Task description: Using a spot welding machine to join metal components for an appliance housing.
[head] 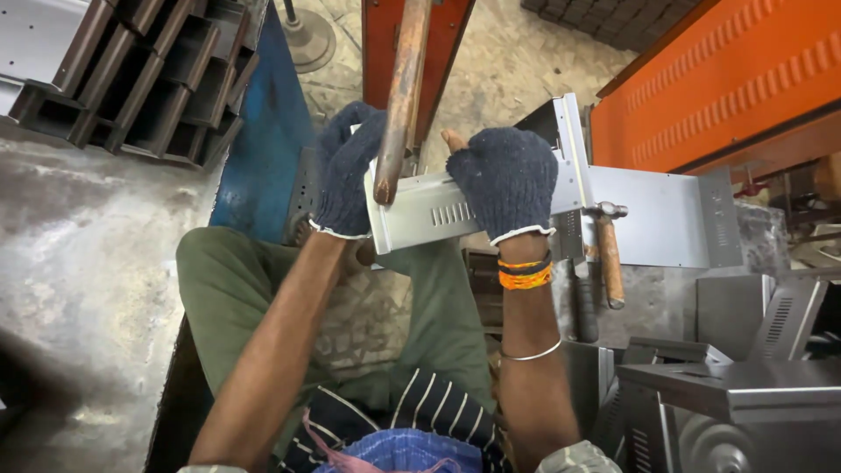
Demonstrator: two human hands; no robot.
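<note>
Both hands, in dark knitted gloves, clamp a bent sheet-metal panel: the left hand (344,171) grips its left edge, the right hand (506,178) its upper middle. The vented grey panel (429,215) sits over the lap, under a rusty copper-coloured rod (401,96). It looks light, stiff, sharp-edged and slick, so the folded edges seem the safest hold.

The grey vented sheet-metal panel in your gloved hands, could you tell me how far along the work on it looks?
Done: the grey vented sheet-metal panel is already bent and slotted, and dark metal channels lie stacked at upper left. In hand: the left hand and right hand, in dark knitted gloves, hold the panel under the rusty metal rod. Left: similar grey housings wait at lower right; a wooden-handled hammer lies unused.
</note>
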